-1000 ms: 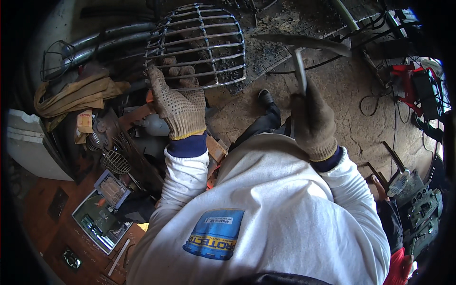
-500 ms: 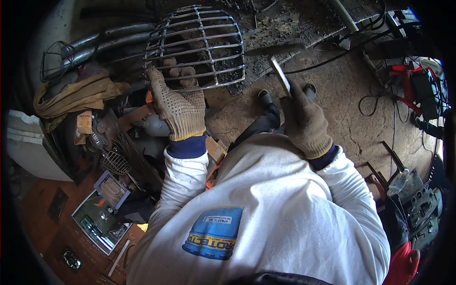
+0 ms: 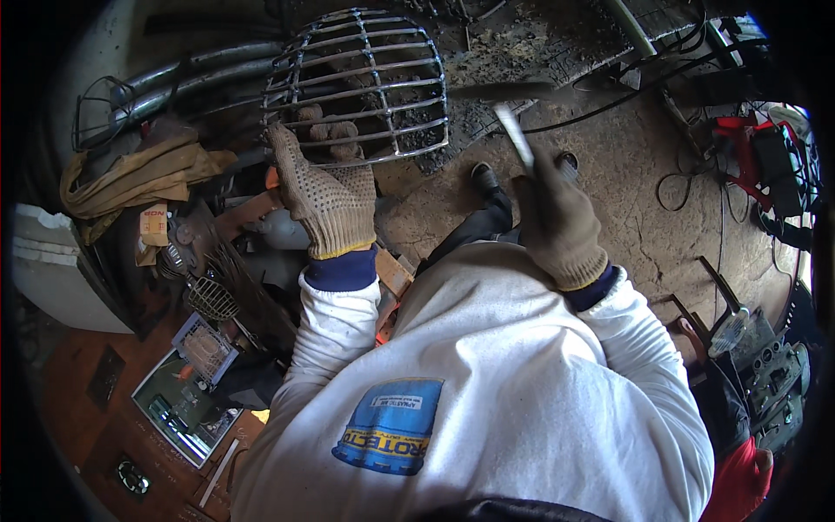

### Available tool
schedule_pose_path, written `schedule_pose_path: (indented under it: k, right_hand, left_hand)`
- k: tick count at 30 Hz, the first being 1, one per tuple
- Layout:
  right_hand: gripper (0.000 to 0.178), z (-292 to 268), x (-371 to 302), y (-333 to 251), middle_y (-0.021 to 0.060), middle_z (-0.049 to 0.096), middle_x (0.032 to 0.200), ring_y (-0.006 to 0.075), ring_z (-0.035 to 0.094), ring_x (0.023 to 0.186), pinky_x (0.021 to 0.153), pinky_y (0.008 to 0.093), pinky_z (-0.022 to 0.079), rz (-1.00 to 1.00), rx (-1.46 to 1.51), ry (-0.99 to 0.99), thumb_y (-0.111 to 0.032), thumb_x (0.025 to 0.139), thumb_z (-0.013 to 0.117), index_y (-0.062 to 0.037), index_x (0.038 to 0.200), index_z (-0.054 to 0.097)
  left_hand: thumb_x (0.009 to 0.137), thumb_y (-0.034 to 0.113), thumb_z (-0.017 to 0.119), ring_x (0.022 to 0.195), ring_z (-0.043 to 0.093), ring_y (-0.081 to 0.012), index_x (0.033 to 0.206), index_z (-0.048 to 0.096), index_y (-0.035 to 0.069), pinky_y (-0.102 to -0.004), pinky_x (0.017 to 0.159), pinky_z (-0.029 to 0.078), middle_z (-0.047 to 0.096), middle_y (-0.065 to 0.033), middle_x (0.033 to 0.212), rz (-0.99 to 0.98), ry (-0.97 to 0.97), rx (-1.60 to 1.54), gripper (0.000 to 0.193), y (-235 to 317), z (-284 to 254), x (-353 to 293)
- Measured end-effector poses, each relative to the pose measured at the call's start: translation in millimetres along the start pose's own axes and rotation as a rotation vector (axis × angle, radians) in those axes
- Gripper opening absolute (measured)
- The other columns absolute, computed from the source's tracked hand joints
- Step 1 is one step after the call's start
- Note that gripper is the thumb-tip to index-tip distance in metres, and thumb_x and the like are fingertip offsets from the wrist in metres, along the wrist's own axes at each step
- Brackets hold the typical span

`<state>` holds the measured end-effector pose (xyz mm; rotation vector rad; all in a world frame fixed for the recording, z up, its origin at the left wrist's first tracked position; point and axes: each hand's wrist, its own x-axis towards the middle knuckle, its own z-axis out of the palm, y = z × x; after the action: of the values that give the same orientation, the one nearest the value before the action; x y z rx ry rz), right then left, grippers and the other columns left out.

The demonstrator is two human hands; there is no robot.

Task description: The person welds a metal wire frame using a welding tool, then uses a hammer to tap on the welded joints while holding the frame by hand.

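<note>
A domed cage of welded metal bars [image 3: 379, 87] stands tilted at the upper left of centre. My left hand [image 3: 329, 196], in a tan dotted knit glove, is closed on its lower left edge, with fingers showing through the bars. My right hand [image 3: 561, 222], gloved in brown, is wrapped round the silver handle of a chipping hammer [image 3: 515, 139]. The hammer's long narrow head, smeared by motion, lies just right of the cage's right side; whether it touches the bars I cannot tell.
Behind the cage is a dark, debris-strewn work surface [image 3: 522, 43]. Curved metal tubes [image 3: 209, 74] and a brown cloth [image 3: 148, 174] lie at the left. Below them are a small box [image 3: 154, 224] and a little wire basket [image 3: 213, 298]. Cables [image 3: 674, 187] trail over the floor at right.
The hammer has shifted slightly, its head and handle now more blurred. The cage and my left hand stay almost exactly where they were.
</note>
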<state>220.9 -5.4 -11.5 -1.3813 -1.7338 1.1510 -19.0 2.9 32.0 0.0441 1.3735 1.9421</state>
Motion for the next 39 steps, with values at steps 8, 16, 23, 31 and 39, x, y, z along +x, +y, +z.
schedule_pose_path:
  k: [8,16,23,31,39]
  right_hand:
    - [0.048,-5,4,2,0.0129,0.071,0.091,0.0282,0.072,0.081,0.069,0.0373,0.056,-0.053,-0.061,-0.141,-0.009,0.094,0.056,-0.0073,0.141,0.045]
    - [0.044,-12,-4,15,0.0169,0.071,0.087,0.0343,0.071,0.079,0.069,0.0396,0.056,-0.105,0.038,-0.056,-0.007,0.093,0.056,-0.0063,0.137,0.051]
    - [0.045,-7,-15,19,0.0178,0.070,0.085,0.0360,0.070,0.076,0.069,0.0405,0.056,-0.049,0.123,-0.038,-0.009,0.093,0.055,-0.0084,0.138,0.052]
    - [0.049,-10,-13,8,0.0160,0.071,0.090,0.0356,0.071,0.078,0.070,0.0414,0.057,0.027,0.085,-0.050,-0.009,0.092,0.055,-0.0126,0.141,0.049]
    - [0.047,-10,-11,6,0.0178,0.070,0.087,0.0349,0.071,0.076,0.068,0.0399,0.057,-0.004,-0.121,-0.110,-0.010,0.092,0.056,-0.0075,0.139,0.049]
  left_hand:
    - [0.100,0.040,0.056,0.068,0.056,-0.0081,0.104,0.060,0.007,-0.0185,0.053,0.046,0.059,0.0016,0.084,-0.053,-0.077,-0.018,0.033,1,-1,-3]
    - [0.100,0.043,0.054,0.069,0.057,-0.0093,0.106,0.059,0.006,-0.0194,0.054,0.047,0.060,-0.0004,0.087,-0.016,-0.060,0.017,0.037,-1,0,-2]
    - [0.100,0.042,0.054,0.070,0.058,-0.0098,0.107,0.059,0.005,-0.0187,0.054,0.049,0.060,-0.0012,0.088,0.027,-0.021,0.031,0.038,-2,6,-6]
    - [0.100,0.041,0.055,0.071,0.059,-0.0106,0.109,0.059,0.004,-0.0186,0.054,0.051,0.061,-0.0021,0.089,-0.034,-0.077,-0.046,0.038,-3,-7,3]
    - [0.099,0.041,0.056,0.072,0.059,-0.0094,0.110,0.059,0.006,-0.0181,0.054,0.050,0.061,-0.0005,0.090,-0.018,-0.080,0.004,0.037,-2,-2,-3]
